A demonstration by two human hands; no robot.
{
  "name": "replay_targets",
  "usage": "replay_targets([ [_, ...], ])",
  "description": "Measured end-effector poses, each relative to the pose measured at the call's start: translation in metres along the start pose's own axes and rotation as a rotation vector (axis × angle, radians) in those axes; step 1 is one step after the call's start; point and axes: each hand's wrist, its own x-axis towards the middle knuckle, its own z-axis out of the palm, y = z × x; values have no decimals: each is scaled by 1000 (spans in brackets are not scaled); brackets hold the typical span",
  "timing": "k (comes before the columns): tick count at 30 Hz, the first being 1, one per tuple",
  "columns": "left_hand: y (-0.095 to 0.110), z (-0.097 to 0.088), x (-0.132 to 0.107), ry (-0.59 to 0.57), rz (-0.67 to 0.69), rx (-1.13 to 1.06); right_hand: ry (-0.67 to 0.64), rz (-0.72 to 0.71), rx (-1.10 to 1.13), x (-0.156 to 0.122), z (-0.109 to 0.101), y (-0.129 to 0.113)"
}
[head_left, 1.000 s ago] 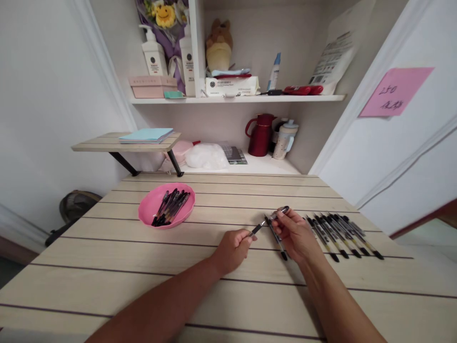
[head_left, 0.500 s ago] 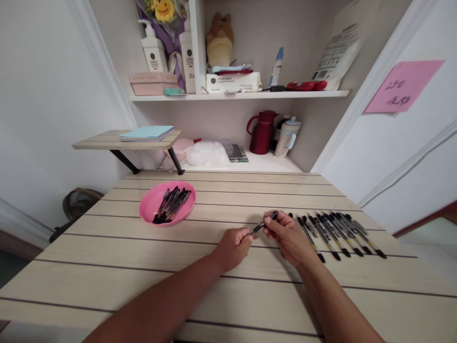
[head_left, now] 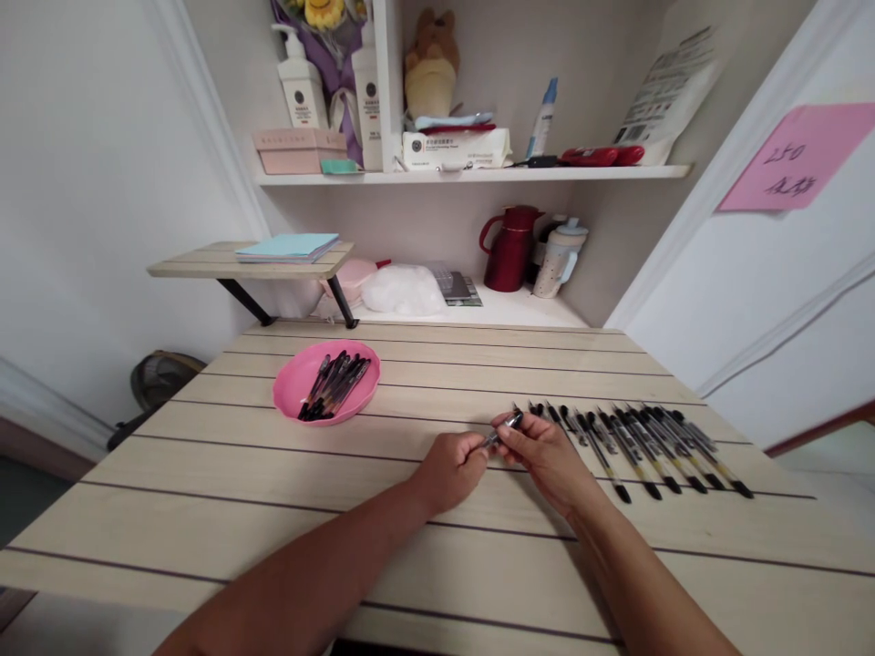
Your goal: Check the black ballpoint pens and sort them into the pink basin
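Between my two hands, over the middle of the table, is a dark pen with a black end pointing up to the right. My left hand is closed around its lower end. The fingers of my right hand pinch it near the black end. Just right of my right hand lies a row of several pens, side by side with their black caps toward me; my hand hides part of the row's left end. To the left, a pink bowl holds several more dark pens.
A small wooden riser with light-blue paper on it stands at the back left. Behind the table are a white plastic bag, a red jug and a light-coloured cup. A shelf runs above them.
The pen between my hands has tilted and shifted slightly left, and my right hand has moved closer to my left. The whole view has shifted a little.
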Motion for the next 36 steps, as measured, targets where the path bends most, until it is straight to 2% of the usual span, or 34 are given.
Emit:
replay_targets([
  [13,-3,2,2,21,-8,1,20,24,41,0,4,6],
  [16,-5,1,4,88,-8,-9,26,-3,36,1,-1,3],
  [20,-7,-12,9,260,-11,3,130,-52,13,1,-12,-1],
  [23,-4,-36,16,425,8,92,168,-48,-25,1,-15,-1],
  [27,1,-92,17,616,-35,335,143,-47,-68,-2,-13,-2],
  [29,-1,-125,11,609,-148,507,160,-55,-85,-3,-11,-4],
  [32,-11,-171,-3,640,-459,777,190,-59,-98,-3,-10,-6],
  [34,-21,-192,-12,671,-568,830,185,-54,-104,-2,-10,-6],
  [36,-32,-205,-17,685,-639,852,171,-51,-117,-1,-11,-5],
])
